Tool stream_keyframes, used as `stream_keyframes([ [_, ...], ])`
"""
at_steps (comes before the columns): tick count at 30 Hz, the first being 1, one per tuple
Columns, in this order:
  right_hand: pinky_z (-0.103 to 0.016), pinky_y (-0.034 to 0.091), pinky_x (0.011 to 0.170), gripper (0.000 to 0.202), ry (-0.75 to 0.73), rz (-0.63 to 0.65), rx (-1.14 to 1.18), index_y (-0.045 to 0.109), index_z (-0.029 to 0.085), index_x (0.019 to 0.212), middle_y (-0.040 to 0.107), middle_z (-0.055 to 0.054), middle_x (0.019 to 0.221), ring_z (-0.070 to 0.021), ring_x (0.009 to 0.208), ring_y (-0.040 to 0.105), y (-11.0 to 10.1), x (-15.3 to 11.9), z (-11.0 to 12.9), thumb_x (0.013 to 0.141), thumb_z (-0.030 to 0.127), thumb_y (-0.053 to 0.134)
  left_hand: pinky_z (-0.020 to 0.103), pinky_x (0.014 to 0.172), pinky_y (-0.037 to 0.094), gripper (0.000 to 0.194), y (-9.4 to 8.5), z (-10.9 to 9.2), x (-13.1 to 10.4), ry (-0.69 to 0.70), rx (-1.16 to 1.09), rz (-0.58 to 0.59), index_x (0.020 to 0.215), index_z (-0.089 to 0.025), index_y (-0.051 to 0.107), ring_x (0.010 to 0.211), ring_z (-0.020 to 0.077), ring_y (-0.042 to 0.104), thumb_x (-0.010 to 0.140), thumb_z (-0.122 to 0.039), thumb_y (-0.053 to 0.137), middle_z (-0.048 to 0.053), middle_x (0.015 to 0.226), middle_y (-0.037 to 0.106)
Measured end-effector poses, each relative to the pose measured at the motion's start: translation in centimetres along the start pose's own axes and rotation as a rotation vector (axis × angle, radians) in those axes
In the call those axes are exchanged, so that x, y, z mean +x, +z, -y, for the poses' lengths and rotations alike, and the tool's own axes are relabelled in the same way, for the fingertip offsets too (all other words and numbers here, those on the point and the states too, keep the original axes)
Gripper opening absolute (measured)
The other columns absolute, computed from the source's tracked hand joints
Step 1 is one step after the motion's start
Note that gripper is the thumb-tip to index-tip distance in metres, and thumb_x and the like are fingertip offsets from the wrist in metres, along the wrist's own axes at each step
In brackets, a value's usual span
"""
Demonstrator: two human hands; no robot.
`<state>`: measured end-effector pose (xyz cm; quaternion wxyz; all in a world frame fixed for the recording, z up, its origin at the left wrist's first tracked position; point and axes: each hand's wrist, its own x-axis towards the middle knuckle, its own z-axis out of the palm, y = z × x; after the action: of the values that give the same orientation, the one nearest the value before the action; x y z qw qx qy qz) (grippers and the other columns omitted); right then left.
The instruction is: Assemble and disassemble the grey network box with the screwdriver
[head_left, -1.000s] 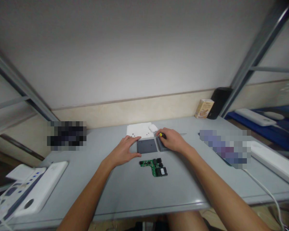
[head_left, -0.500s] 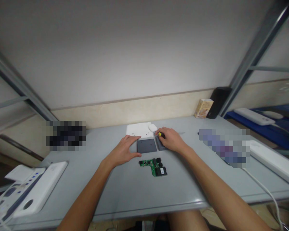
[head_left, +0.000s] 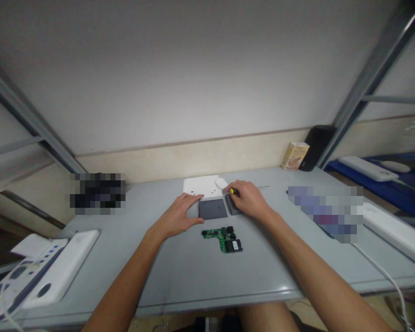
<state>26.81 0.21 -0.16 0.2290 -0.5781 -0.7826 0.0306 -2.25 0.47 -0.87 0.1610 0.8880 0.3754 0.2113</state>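
My left hand (head_left: 176,216) spans the left end of a flat dark grey panel (head_left: 212,209), thumb at its near edge and fingers at its far edge. My right hand (head_left: 251,198) is closed around a screwdriver with a yellow and black handle (head_left: 234,192); a thin rod, seemingly its shaft, shows beyond the hand. Under that hand lies a second dark grey casing piece (head_left: 233,206), partly hidden, beside the panel. Nearer me rests a green circuit board (head_left: 224,238) with black connectors. Behind the panel is a white sheet (head_left: 200,185) with several tiny dark bits, likely screws.
A white rounded object (head_left: 221,183) lies at the sheet's corner. White power strips (head_left: 78,258) stand left and right (head_left: 387,228), with a cable (head_left: 380,265) over the front edge. A yellow box (head_left: 295,156) and a black case (head_left: 317,146) stand at the back right. Two items are pixelated.
The view has shifted slightly, so things appear a little further right. My left thumb sits closer to the panel's near edge. My right hand keeps the screwdriver over the second casing piece.
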Motion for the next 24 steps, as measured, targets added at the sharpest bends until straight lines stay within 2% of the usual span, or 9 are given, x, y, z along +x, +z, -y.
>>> stream_keyframes([
  [7,-0.03,0.041,0.085,0.026,-0.035,-0.055,0.109,0.073,0.024,0.102,0.073,-0.004,0.097,-0.0207,0.092,0.065,-0.5,0.0,0.6,0.088,0.014,0.054,0.046,0.116,0.04,0.063,-0.3,-0.4,-0.1,0.032,-0.007,-0.006,0.141,-0.026,0.054,0.127,0.027,0.052,0.084,-0.041,0.077,0.008,0.135,0.061],
  [12,-0.032,0.044,0.086,0.022,-0.104,-0.045,0.231,0.071,0.025,0.104,0.072,-0.004,0.103,-0.021,0.093,0.064,-2.4,-2.6,2.8,0.094,0.019,0.052,0.045,0.116,0.041,0.07,-0.3,-0.1,-0.1,0.041,-0.007,-0.015,0.144,-0.025,0.051,0.128,0.0269,0.052,0.082,-0.042,0.079,0.008,0.137,0.06],
  [14,-0.033,0.044,0.088,0.018,-0.158,0.009,0.236,0.071,0.026,0.105,0.071,-0.004,0.105,-0.0209,0.094,0.064,-3.2,-4.4,3.7,0.096,0.026,0.055,0.045,0.115,0.042,0.071,-0.2,0.0,-0.1,0.037,-0.005,-0.019,0.144,-0.026,0.05,0.128,0.0269,0.052,0.082,-0.043,0.079,0.009,0.137,0.06],
  [16,-0.036,0.045,0.091,0.018,-0.186,0.116,0.211,0.071,0.028,0.107,0.069,-0.005,0.111,-0.0229,0.101,0.064,-3.6,-6.2,4.4,0.095,0.035,0.06,0.044,0.114,0.042,0.07,-0.1,0.1,-0.1,0.036,-0.004,-0.018,0.145,-0.026,0.05,0.127,0.0267,0.053,0.083,-0.042,0.078,0.009,0.136,0.06],
  [19,-0.042,0.044,0.098,0.028,-0.189,0.262,0.151,0.071,0.031,0.113,0.064,-0.008,0.126,-0.0274,0.108,0.064,-3.6,-8.2,4.7,0.087,0.042,0.07,0.045,0.115,0.042,0.068,0.0,0.2,-0.1,0.034,-0.009,-0.013,0.145,-0.026,0.05,0.127,0.0267,0.053,0.084,-0.041,0.077,0.009,0.136,0.06],
  [22,-0.042,0.046,0.098,0.038,-0.195,0.33,0.13,0.069,0.03,0.12,0.065,-0.009,0.127,-0.0289,0.109,0.065,-3.2,-9.3,4.6,0.083,0.039,0.075,0.045,0.115,0.041,0.067,0.0,0.1,-0.1,0.027,-0.029,-0.015,0.144,-0.025,0.051,0.126,0.0268,0.054,0.084,-0.042,0.077,0.009,0.134,0.06],
  [24,-0.041,0.047,0.096,0.038,-0.236,0.325,0.128,0.068,0.029,0.121,0.067,-0.009,0.124,-0.0278,0.107,0.065,-2.9,-9.5,4.4,0.084,0.037,0.075,0.044,0.114,0.042,0.066,-0.1,0.1,-0.2,0.024,-0.051,-0.017,0.142,-0.024,0.052,0.125,0.0264,0.054,0.084,-0.041,0.077,0.009,0.133,0.06],
])
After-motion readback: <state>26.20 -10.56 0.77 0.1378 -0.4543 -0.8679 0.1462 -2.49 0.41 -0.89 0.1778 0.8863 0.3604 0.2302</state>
